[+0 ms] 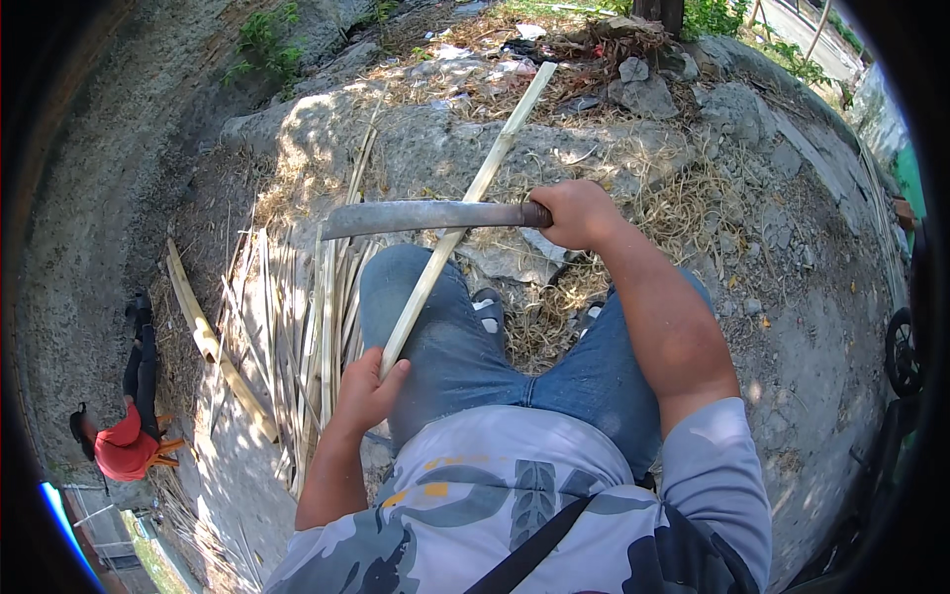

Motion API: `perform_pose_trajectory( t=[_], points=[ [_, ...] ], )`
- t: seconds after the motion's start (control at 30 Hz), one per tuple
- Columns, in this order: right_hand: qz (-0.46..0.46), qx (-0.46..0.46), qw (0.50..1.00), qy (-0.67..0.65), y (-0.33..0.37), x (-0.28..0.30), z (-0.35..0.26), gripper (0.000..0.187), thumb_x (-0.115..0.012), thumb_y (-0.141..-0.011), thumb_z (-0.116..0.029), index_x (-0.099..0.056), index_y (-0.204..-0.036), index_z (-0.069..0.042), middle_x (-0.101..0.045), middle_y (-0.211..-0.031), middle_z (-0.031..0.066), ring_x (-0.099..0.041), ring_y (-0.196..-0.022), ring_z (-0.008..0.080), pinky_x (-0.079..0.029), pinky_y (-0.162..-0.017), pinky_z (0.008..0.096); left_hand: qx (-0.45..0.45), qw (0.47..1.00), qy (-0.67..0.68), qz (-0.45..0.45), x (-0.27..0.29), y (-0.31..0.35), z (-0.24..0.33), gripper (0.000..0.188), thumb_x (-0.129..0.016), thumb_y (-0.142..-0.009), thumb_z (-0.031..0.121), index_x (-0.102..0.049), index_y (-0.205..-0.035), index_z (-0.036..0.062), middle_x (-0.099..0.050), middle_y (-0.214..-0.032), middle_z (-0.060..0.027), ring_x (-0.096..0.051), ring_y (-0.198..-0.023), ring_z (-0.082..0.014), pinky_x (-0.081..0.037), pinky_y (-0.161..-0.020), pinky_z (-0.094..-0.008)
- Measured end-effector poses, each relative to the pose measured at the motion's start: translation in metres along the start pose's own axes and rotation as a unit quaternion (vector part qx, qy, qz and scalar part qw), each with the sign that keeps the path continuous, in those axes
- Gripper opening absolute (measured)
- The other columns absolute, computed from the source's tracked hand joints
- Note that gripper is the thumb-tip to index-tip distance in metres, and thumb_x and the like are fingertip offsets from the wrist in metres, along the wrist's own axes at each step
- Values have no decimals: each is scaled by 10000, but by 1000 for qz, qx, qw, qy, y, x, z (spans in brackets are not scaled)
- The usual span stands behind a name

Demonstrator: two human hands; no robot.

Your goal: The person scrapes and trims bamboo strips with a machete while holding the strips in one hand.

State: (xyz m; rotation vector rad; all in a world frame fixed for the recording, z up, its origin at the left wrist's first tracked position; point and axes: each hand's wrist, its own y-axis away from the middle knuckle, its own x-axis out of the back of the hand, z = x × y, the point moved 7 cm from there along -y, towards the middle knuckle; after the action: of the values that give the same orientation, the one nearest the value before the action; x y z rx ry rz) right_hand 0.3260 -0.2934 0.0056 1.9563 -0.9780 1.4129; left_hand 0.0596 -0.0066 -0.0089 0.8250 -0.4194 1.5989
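My left hand (369, 389) is closed around the near end of a long, pale split bamboo strip (478, 185). The strip slants up and away to the right, passing over my left thigh. In my right hand (577, 214) is the dark handle of a machete (428, 217), its fist wrapped firmly round it. The broad grey blade points left and lies across the bamboo strip, roughly level; whether its edge touches the strip I cannot tell. I sit with my knees apart, in jeans (475, 342).
Left of my leg lies a heap of split bamboo strips (307, 337), with thicker bamboo pieces (206, 342) beyond. Further left a person in a red top (123, 445) sits on an orange stool (166, 451). Shavings (683, 198) and rocks (643, 94) litter the ground ahead. A wheel (902, 351) stands far right.
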Motion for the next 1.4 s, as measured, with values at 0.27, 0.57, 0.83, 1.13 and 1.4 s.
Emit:
perform_pose_trajectory(
  t=[0.27, 0.57, 0.83, 1.13, 1.4],
  points=[
    [66, -11, 998, -15, -2, 9, -9, 205, -721, -781, -222, -682, -973, -162, -733, -893, 122, -717, -903, 340, -567, -801, 489, -57, 998, 11, 31, 0, -1, -5, 488, -479, -1096, 401, -539, -820, 3, -513, -613, -152, -497, -537, -283, -401, -546, -418],
    [62, 76, 995, 10, 4, 9, -16, 175, -720, -760, -224, -685, -912, -143, -706, -809, 139, -697, -801, 380, -556, -723, 497, -60, 996, -60, 40, 10, 11, 1, 514, -534, -1065, 440, -510, -788, 8, -515, -620, -202, -497, -546, -383, -397, -535, -454],
    [135, -54, 987, -72, 8, 28, 22, 181, -719, -763, -215, -682, -921, -134, -700, -808, 151, -695, -812, 380, -547, -717, 502, -37, 994, -81, 59, 48, 32, -14, 477, -565, -1056, 397, -529, -783, 7, -533, -616, -205, -511, -547, -387, -423, -539, -439],
    [97, 125, 987, 25, 8, 20, -35, 166, -730, -735, -217, -654, -855, -130, -677, -744, 123, -685, -774, 377, -538, -691, 508, -42, 993, -91, 69, 43, 36, -15, 446, -581, -1050, 344, -535, -770, 0, -529, -613, -219, -490, -538, -401, -405, -527, -442],
    [140, -51, 986, -72, 9, 34, 41, 209, -724, -758, -210, -701, -958, -152, -714, -870, 152, -696, -873, 393, -553, -771, 514, -29, 993, -89, 67, 58, 41, -23, 443, -570, -1053, 342, -545, -767, 5, -535, -604, -213, -511, -537, -400, -414, -532, -449]
  ],
)
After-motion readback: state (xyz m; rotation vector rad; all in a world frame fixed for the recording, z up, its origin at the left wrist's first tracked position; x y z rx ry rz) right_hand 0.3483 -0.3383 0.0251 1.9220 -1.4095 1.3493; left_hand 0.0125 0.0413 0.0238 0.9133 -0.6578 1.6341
